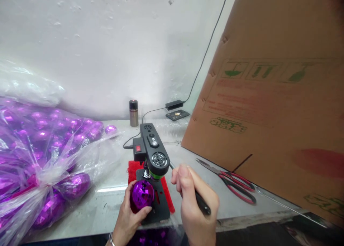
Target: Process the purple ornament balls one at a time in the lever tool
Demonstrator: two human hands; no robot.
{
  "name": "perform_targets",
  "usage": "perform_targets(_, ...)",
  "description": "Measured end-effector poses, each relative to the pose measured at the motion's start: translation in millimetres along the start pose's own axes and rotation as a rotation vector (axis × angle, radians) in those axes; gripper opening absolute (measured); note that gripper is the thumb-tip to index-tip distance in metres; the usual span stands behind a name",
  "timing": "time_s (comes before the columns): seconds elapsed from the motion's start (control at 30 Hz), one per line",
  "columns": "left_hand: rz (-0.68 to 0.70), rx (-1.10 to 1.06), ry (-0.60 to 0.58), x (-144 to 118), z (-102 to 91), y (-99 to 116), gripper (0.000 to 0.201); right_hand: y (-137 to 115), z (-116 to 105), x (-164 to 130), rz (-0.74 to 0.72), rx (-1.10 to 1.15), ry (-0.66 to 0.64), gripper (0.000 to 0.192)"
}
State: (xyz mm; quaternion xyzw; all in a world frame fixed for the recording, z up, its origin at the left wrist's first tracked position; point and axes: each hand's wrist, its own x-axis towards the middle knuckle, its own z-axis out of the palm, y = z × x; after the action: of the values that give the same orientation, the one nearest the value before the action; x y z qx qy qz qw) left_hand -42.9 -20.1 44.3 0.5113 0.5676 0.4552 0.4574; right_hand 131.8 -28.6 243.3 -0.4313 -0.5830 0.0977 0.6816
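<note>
My left hand (129, 210) is wrapped round a shiny purple faceted ball (143, 194), fingers on its left and thumb at its front. The ball sits over the black base plate (161, 210) of a small bench machine (156, 149) that looks like a mini drill press. Its head, with round grilles and a green ring beneath, overhangs just behind the ball. To the right, my right hand (196, 217) is closed on the machine's lever handle (202, 203), whose black end sticks out below the fingers. The machine's tool tip is hidden.
Clear plastic bags of purple balls (40, 142) fill the left side. Red-handled scissors (233, 185) and a thin metal rod (292, 206) lie at right before a large cardboard box (268, 113). Behind stand a small bottle (133, 113), a phone (177, 115) and a power adapter (174, 104).
</note>
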Motion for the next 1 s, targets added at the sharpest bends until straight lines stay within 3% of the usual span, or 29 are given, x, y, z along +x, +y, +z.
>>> perform_targets(0.2, -0.052, -0.059, 0.144, 7, 6.8, -3, 0.098, 0, 0, 0, -0.002, 0.019, -0.012, 0.042)
perform_targets(0.33, 0.014, 0.007, 0.124, 9, 11.0, -9, 0.097, 2, -1, -2, 0.006, 0.009, 0.000, 0.042)
perform_targets(0.6, 0.149, 0.224, 0.044, 10, 21.5, 0, 0.085, 1, 1, 0, 0.002, 0.008, -0.004, 0.044)
perform_targets(0.8, 0.219, 0.289, 0.087, 15, 42.4, 0, 0.082, 0, 0, 0, 0.010, 0.000, -0.008, 0.044)
perform_targets(1.0, 0.243, 0.296, 0.091, 19, 47.3, -6, 0.085, 1, -2, 0, 0.005, -0.001, -0.031, 0.044)
